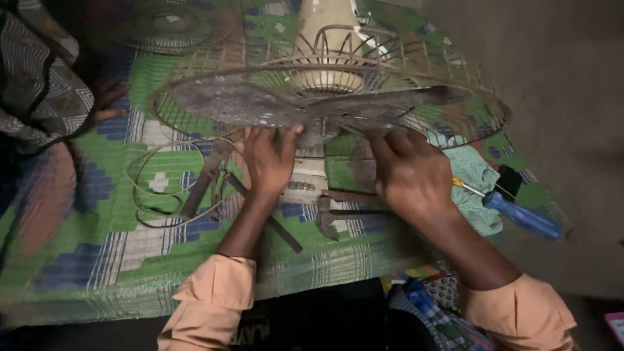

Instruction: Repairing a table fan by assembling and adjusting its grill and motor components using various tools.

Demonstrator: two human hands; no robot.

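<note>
Both hands, left hand [268, 159] and right hand [406, 170], grip the fan blade [260, 104] just above them.

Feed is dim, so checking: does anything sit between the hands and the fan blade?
Nothing visible. The left hand and right hand already touch the blade at the hub, inside the open wire guard.
</note>
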